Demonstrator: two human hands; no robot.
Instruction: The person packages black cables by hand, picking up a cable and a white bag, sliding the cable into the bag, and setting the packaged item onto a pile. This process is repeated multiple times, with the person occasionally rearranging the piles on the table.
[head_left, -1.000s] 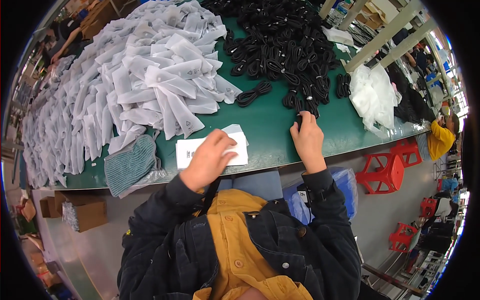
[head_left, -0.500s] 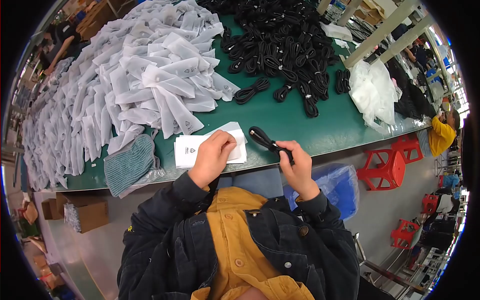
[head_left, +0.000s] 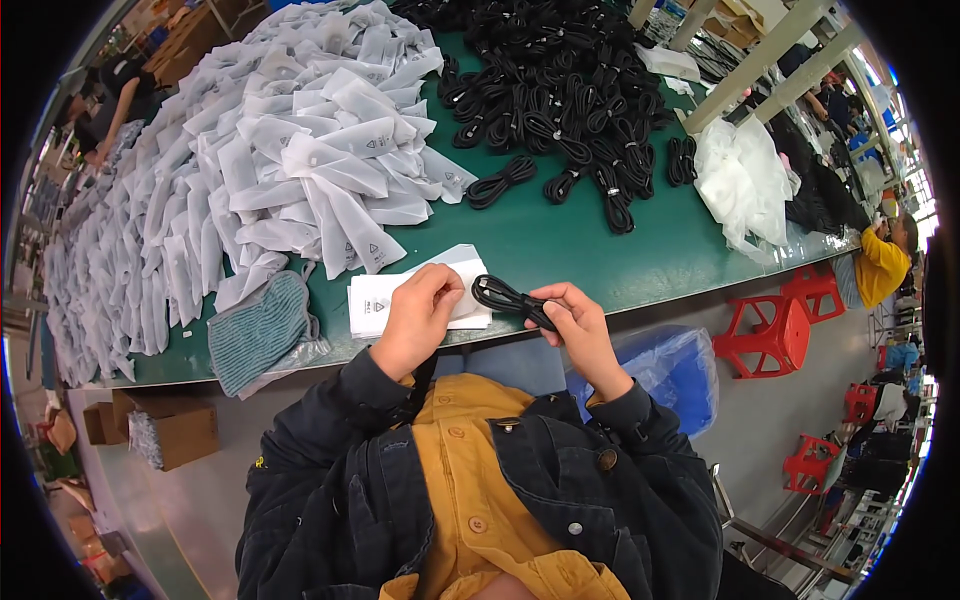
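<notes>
Coiled black cable (head_left: 508,297) half hidden in right hand (head_left: 580,325) fingers (head_left: 556,297).

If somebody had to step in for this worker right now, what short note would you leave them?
Left hand: pinching the top white pouch of the small stack at the green table's near edge.
Right hand: holding one coiled black cable, its end pointing toward the pouch.
Done: a large heap of white pouches lies to the left; whether they are filled cannot be told.
Left: this cable is not yet in a pouch, and a big pile of coiled black cables waits at the far side of the table.
</notes>
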